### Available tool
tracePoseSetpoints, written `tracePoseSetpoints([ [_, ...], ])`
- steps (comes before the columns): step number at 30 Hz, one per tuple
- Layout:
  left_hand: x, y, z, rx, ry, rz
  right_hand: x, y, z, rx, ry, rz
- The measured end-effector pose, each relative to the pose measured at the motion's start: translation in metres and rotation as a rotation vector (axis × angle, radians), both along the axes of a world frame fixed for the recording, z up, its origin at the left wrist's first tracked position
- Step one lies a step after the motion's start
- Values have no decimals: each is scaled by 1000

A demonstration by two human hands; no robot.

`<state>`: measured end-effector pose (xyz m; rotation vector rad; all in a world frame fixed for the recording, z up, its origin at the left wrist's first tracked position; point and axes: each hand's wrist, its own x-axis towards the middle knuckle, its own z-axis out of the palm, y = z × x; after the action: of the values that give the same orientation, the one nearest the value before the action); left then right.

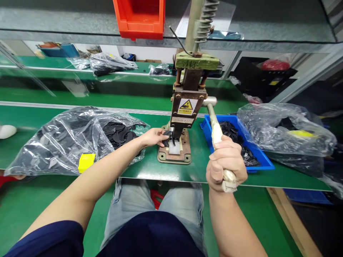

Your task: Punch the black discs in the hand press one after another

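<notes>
A hand press (pixel 184 107) with a yellow warning label stands on the green table (pixel 150 167). My right hand (pixel 225 165) is wrapped round its taped lever handle (pixel 216 132), pulled down toward me. My left hand (pixel 153 137) reaches to the press base (pixel 174 154) and pinches a small black curved part (pixel 167 137) under the ram. The ram sits low over the white die block.
A clear bag of black parts (pixel 72 139) with a yellow tag lies at left. A blue tray (pixel 261 157) of black parts sits right of the press, beside another plastic bag (pixel 284 128). An orange bin (pixel 140 18) rests on the shelf above. More bags lie on the far bench.
</notes>
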<state>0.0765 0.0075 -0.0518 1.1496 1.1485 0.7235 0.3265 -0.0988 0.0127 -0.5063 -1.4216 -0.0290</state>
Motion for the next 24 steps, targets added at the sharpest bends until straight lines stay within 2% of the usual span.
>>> tracePoseSetpoints([
  [8,1,10,-4,7,48,-24,-2,0,-1,-16,22,-31],
  [14,1,19,1,-160,136,-71,-4,3,-8,-5,65,-53],
  [17,0,21,1,-283,94,-89,-6,3,-4,7,67,-50],
  [20,2,17,1,-328,44,-78,-9,10,24,52,81,-31],
  [24,7,4,7,-245,32,-9,-4,33,84,82,38,31],
])
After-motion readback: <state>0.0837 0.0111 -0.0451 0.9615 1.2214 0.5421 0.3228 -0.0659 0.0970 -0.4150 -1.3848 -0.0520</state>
